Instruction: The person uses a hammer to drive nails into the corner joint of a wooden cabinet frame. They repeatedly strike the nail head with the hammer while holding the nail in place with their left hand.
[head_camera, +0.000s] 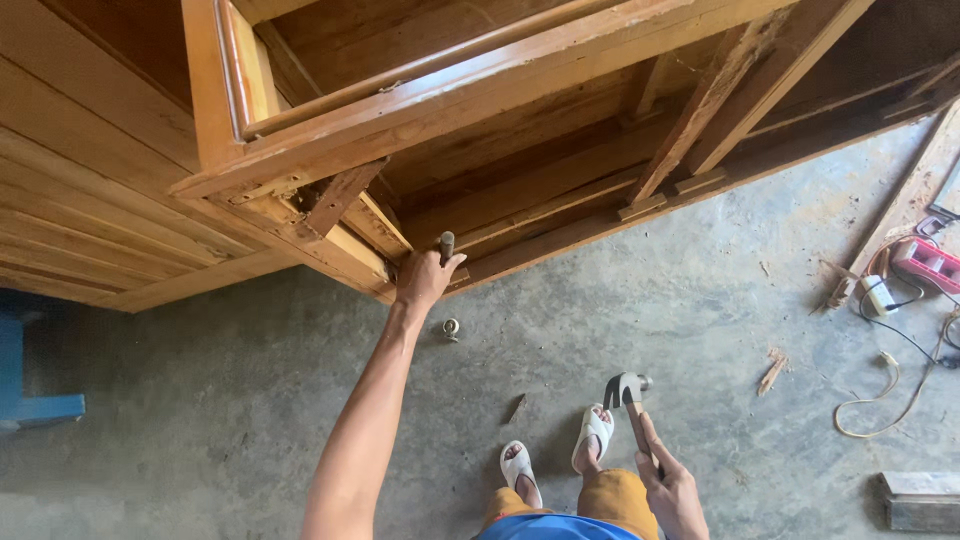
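Concrete floor (250, 420) w/ wood scraps; L hand (425, 280) grip clamped on cabinet (480, 90) frame, R hand (672, 492) grip shut round hammer (628, 392).

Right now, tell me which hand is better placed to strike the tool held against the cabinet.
Probably the right hand: it grips the claw hammer, free to swing. The left hand holds the dark tool against the wooden cabinet.

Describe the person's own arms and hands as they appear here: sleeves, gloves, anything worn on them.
Both arms are bare, with no sleeve showing on either forearm. The left hand and the right hand wear no gloves, and no watch, band or ring can be made out on wrist or fingers. The left arm looks long and slender, seen along its full forearm; of the right only the hand and wrist show.
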